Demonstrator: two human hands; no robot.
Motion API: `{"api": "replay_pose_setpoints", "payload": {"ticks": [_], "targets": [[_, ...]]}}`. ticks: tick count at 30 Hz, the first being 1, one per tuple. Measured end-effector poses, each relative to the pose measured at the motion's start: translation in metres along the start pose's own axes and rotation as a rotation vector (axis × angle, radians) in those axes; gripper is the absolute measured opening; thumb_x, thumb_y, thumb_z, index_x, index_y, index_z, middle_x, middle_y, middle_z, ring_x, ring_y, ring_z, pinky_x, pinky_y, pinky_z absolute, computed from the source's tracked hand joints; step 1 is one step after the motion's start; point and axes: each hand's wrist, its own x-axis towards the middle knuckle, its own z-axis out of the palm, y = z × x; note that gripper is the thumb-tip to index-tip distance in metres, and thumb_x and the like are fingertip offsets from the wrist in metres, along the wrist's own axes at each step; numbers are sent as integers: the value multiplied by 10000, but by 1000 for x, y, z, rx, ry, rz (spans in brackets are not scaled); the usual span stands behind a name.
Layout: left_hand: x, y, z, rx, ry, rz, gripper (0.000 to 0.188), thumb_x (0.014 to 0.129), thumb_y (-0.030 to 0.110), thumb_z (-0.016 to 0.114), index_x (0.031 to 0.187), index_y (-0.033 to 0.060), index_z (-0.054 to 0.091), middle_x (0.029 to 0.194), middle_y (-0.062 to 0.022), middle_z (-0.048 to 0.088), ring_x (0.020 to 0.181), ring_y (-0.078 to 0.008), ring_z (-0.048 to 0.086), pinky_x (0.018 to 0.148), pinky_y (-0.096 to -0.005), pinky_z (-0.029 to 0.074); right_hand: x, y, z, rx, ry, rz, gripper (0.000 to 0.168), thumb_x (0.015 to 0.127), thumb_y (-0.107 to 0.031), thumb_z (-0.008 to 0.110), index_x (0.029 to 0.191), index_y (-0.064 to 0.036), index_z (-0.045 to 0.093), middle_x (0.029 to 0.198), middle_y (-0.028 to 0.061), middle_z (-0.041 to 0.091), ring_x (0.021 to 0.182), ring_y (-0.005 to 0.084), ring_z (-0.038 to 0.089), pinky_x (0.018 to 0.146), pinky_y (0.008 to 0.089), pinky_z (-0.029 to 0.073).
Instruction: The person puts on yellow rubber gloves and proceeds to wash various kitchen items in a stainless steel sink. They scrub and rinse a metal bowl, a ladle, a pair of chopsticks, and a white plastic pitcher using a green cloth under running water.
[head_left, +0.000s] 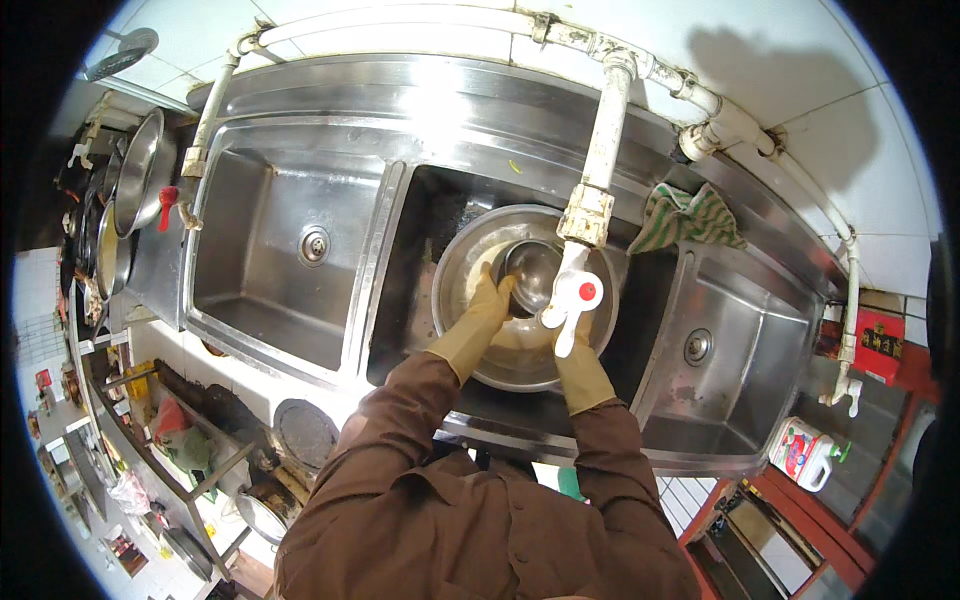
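Observation:
Both my hands wear pale yellow rubber gloves and reach into a wide metal basin (455, 300) in the middle compartment of a stainless steel sink. My left hand (491, 298) grips the left side of a small round metal bowl (534, 271), its thumb at the rim. My right hand (577, 341) is at the basin's right side, its fingers largely hidden behind the white tap (568, 296) with a red dot; whether it touches the bowl I cannot tell. The tap hangs above the basin from a stained white pipe (609, 135).
Sink compartments with drains lie left (300, 300) and right (731, 390). A green-striped cloth (686, 217) drapes over the back right divider. Metal bowls (141, 172) stand far left, near a red-handled tap (166, 208). A white detergent jug (804, 454) is at lower right.

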Motion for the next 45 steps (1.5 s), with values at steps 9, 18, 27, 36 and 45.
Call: {"api": "replay_pose_setpoints", "payload": {"ticks": [9, 18, 27, 36, 45], "targets": [[29, -19, -27, 664, 189, 93, 702, 889, 149, 486, 1483, 158, 112, 1360, -158, 449, 1005, -356, 611, 824, -444, 516, -27, -94, -69, -518, 168, -189, 656, 843, -59, 489, 1445, -54, 228, 1360, 208, 448, 1132, 382, 529, 920, 405, 454], [7, -12, -7, 404, 82, -68, 495, 864, 84, 496, 1342, 59, 371, 1177, -226, 565, 1040, -401, 590, 895, -444, 472, -46, -82, -82, -624, 79, 63, 738, 798, -93, 516, 1460, -94, 190, 1414, 182, 389, 1070, 389, 566, 876, 430, 478], [26, -103, 26, -1030, -334, -740, 325, 906, 58, 481, 1226, 4, 462, 1177, -240, 548, 1061, -372, 573, 804, -493, 565, -62, -103, -109, -424, 259, 74, 689, 784, -105, 461, 1441, -75, 257, 1291, 257, 497, 1058, 418, 558, 912, 446, 434], [-19, -17, -24, -789, -99, -224, 493, 905, 202, 561, 1337, 72, 361, 1231, -150, 518, 1007, -324, 596, 759, -425, 574, -52, -94, -102, -460, 114, 64, 621, 807, -91, 470, 1410, -60, 321, 1304, 231, 500, 1140, 375, 528, 957, 401, 408], [-19, 2, -73, -131, 249, -122, 565, 913, 256, 530, 1401, 108, 287, 1181, -238, 557, 863, -346, 648, 712, -414, 548, 4, -114, -26, -726, -43, 41, 632, 835, -176, 577, 1386, -67, 289, 1313, 212, 456, 1107, 373, 554, 864, 456, 494]]}}
